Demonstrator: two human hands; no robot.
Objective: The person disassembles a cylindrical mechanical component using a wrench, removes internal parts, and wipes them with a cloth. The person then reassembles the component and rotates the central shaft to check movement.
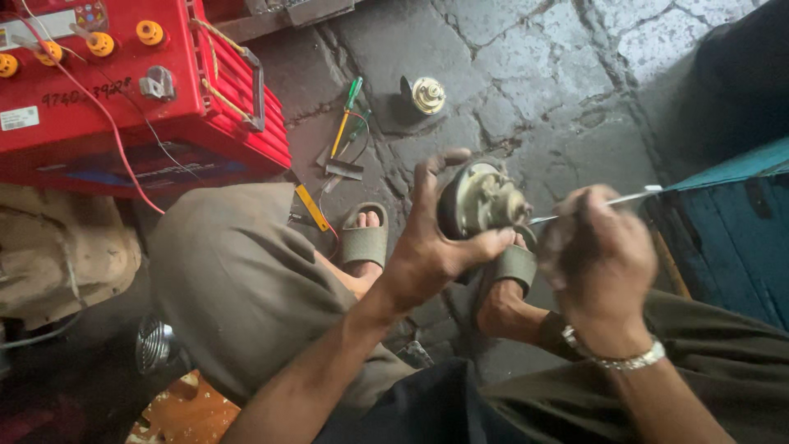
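The round metal part sits up in front of you, above your sandalled feet, its pale geared face turned toward the thin metal tool. Your left hand has it firmly, the grip wrapped around its dark rim, thumb along the lower edge and fingers curled over the top. Your right hand is closed tight around the tool's handle, and the tool's tip meets the centre of the part. A metal watch band circles that right wrist. Down below, your grey sandal rests on the cracked stone floor. Just beyond it lie a green and yellow screwdriver and a small brass-topped round piece. Off to your left stands a big red battery with yellow caps and a red wire trailing down from it. On your right, a blue box sits close by.
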